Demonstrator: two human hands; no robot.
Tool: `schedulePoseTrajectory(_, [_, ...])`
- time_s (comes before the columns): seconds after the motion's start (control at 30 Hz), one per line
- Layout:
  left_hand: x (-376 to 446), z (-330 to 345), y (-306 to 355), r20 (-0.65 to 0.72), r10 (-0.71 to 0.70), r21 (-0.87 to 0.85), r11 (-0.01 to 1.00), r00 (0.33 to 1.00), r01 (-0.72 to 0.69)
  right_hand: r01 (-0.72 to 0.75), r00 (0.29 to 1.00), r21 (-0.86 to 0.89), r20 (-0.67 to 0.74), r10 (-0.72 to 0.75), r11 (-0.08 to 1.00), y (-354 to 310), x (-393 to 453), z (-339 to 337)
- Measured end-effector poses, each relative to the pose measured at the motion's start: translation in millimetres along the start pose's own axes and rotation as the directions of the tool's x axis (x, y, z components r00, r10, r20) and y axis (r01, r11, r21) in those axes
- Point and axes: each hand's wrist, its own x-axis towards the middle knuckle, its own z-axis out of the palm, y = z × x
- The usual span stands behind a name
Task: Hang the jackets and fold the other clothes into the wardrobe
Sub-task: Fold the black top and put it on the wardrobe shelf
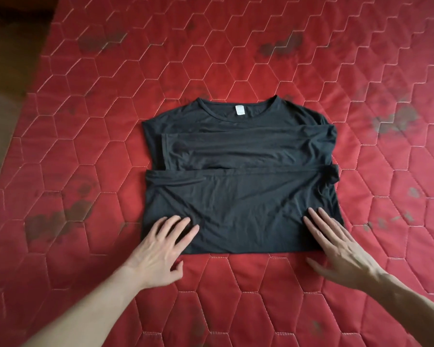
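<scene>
While both hands lie flat on its near edge, the thin black jersey long-sleeved top (241, 171) rests in the middle of the red quilted mattress (236, 58), collar pointing away from the person, sleeves crossed over the body and the lower part turned up over them. The left hand (158, 249) presses the near left corner with straight, spread fingers; the right hand (341, 244) does the same at the near right corner. Neither hand pinches or curls round the cloth, so both are open and simply touching it.

The main risk is that the fabric slides. It looks light and slippery, with fine creases running diagonally across the folded panel, and a push from flat palms could drag the top layer off the one beneath and skew the fold. The right side is already uneven: a bunched knot of sleeve sticks out past the body's edge, and it would probably spill loose once the bundle is lifted or folded again. The left sleeve band also lies slack and might slip out.

The mattress is firm-looking, stitched in pale hexagons, with dull dark blotches scattered over it; whether these are stains or printed pattern cannot be told, as the edges of the view are blurred. A small white label (239, 111) sits inside the rounded neckline.
</scene>
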Motion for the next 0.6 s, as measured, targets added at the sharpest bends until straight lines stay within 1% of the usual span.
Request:
schedulePoseTrajectory(0.07, [-8.1, -0.2, -0.3, 0.004, 0.001, 0.034, 0.999, 1.0, -0.001, 0.015, 1.0, -0.118, 0.01, -0.014, 0.993, -1.1, -7.4, -7.1])
schedulePoseTrajectory(0.13, [-7.9, -3.9, -0.9, -0.024, -0.045, 0.05, 0.998, 0.999, 0.046, -0.027, 0.999, -0.202, -0.041, 0.019, 0.979, -7.6, -9.1, -7.9])
schedulePoseTrajectory(0.23, [-2.1, -10.2, 0.3, -0.076, -0.147, 0.019, 0.989, 0.986, 0.149, -0.158, 0.986, -0.189, -0.082, 0.144, 0.969, -19.4, -2.0, -6.1])
schedulePoseTrajectory(0.3, [-0.5, -10.7, 1.6, -0.089, -0.174, 0.002, 0.985, 0.981, 0.175, -0.288, 0.957, -0.159, -0.018, 0.289, 0.944, -21.9, 8.9, -13.5])
schedulePoseTrajectory(0.37, [-4.5, -10.5, 2.6, -0.072, -0.182, -0.018, 0.983, 0.981, 0.181, -0.399, 0.905, -0.19, 0.078, 0.419, 0.897, -18.6, 16.1, -20.8])
schedulePoseTrajectory(0.43, [-12.7, -9.2, -0.2, -0.043, -0.225, -0.061, 0.973, 0.973, 0.223, -0.413, 0.888, -0.23, 0.112, 0.446, 0.881, -14.2, 18.3, -26.2])
schedulePoseTrajectory(0.53, [-28.8, -16.9, -8.4, 0.132, -0.294, -0.083, 0.948, 0.947, 0.307, -0.374, 0.889, -0.281, 0.163, 0.429, 0.884, -8.1, 5.4, -37.1])
schedulePoseTrajectory(0.6, [-41.0, -25.0, -11.8, 0.173, -0.313, -0.11, 0.936, 0.934, 0.334, -0.334, 0.88, -0.31, 0.235, 0.412, 0.89, -5.8, -11.0, -46.7])
